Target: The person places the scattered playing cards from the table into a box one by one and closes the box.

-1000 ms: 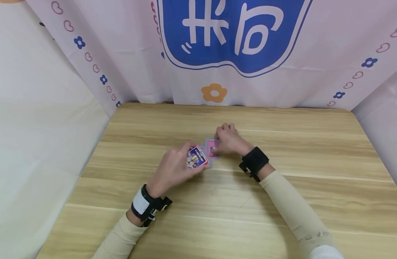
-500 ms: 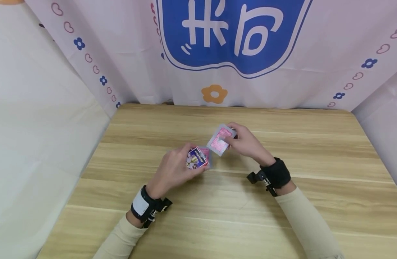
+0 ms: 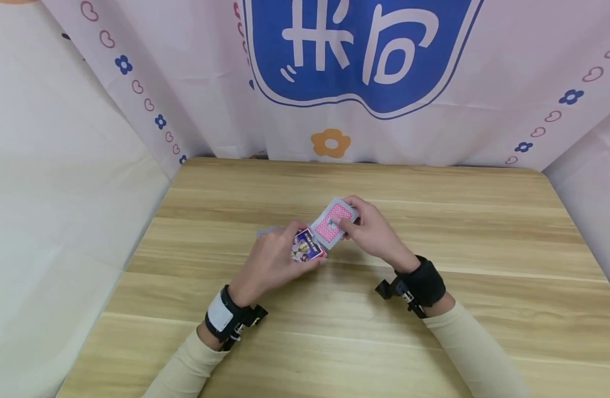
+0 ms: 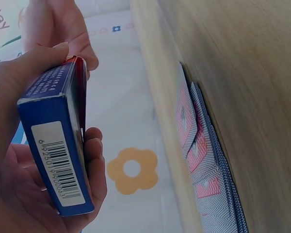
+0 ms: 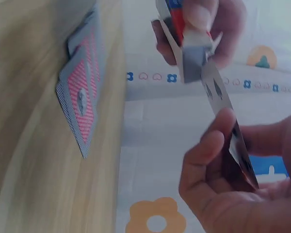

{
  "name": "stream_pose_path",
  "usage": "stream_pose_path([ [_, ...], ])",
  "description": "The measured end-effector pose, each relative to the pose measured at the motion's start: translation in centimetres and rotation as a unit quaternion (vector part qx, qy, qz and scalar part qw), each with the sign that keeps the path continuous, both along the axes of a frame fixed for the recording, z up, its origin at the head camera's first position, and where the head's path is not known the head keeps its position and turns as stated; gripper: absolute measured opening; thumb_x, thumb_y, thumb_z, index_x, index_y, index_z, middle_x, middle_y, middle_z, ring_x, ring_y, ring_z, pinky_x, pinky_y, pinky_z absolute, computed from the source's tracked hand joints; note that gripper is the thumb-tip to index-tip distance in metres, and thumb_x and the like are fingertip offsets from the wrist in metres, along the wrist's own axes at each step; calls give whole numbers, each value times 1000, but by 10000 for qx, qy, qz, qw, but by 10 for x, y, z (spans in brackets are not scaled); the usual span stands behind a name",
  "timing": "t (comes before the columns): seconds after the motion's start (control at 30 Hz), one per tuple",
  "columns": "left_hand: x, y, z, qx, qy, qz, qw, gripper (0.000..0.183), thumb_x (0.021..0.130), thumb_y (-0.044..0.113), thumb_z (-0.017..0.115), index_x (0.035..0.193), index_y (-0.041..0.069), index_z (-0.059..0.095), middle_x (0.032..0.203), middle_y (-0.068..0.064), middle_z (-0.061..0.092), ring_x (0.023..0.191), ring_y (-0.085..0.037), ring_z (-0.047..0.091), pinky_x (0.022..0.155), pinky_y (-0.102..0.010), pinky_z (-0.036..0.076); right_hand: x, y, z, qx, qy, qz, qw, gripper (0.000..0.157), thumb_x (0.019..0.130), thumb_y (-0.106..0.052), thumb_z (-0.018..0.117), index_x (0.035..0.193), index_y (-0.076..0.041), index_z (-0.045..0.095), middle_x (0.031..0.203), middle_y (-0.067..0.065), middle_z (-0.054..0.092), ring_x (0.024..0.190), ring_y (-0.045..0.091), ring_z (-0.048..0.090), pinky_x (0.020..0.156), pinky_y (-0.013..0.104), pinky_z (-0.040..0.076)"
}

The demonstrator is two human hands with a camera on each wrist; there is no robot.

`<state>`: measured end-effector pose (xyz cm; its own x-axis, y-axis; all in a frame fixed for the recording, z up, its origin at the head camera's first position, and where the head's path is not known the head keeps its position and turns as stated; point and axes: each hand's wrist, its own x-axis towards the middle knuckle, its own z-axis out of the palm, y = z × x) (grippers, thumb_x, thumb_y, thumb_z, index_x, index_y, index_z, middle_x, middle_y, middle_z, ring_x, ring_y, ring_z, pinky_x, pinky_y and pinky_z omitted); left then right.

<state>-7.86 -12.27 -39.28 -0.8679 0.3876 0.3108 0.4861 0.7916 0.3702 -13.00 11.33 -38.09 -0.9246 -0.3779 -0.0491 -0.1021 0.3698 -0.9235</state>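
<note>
My left hand grips a small blue and red playing-card box, raised over the table. Its barcode end shows in the left wrist view, while the flaps at the other end stand open in the right wrist view. My right hand pinches a pink-backed playing card between thumb and fingers. Spade marks show on that card's face, and whether it is a single card I cannot tell. One end of it meets the open flaps. Below the hands, several loose cards lie overlapped on the table, mostly hidden from the head view.
Both hands are over the middle of the wooden table. A white printed cloth hangs behind its far edge. Pale cloth walls stand on either side.
My right hand has picked the pink-backed card up off the table, then brought it left and slightly down to the open end of the box. My left hand has barely moved.
</note>
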Motion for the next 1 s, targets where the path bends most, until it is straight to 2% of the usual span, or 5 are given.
stream_pose_path([
  [0.17,0,1,-1,52,50,27,10000,71,81,55,88,124,3,65,84,-4,73,63,-8,60,53,-19,44,14,-4,-4,-200,268,-330,9989,38,107,-17,61,142,-5,54,111,16,68,86,30,69,73,40,62],
  [0.33,0,2,-2,-24,165,15,9999,71,81,56,87,124,3,65,82,-4,73,62,-8,60,52,-19,44,26,-10,-12,-376,429,-487,9972,38,106,-16,62,141,-3,54,107,16,69,86,37,69,67,32,60],
  [0.53,1,2,-2,-43,168,-67,9998,71,81,54,88,125,3,65,81,-4,73,63,-8,60,53,-18,43,36,-20,-18,-95,447,-136,9989,41,105,-18,64,141,-1,55,106,16,71,81,20,67,64,26,57],
  [0.73,0,2,-2,-56,228,11,9997,71,81,56,86,124,2,66,82,-4,74,62,-8,60,53,-20,44,37,-15,-13,-96,619,-440,9971,47,102,-10,64,147,0,51,110,15,70,84,18,65,66,23,53],
  [1.0,1,2,-1,-35,185,21,9998,72,81,55,87,125,2,66,83,-5,74,63,-9,61,53,-21,45,36,-15,-15,75,1344,-531,9895,31,95,-2,71,125,2,66,100,13,70,87,19,65,74,23,56],
])
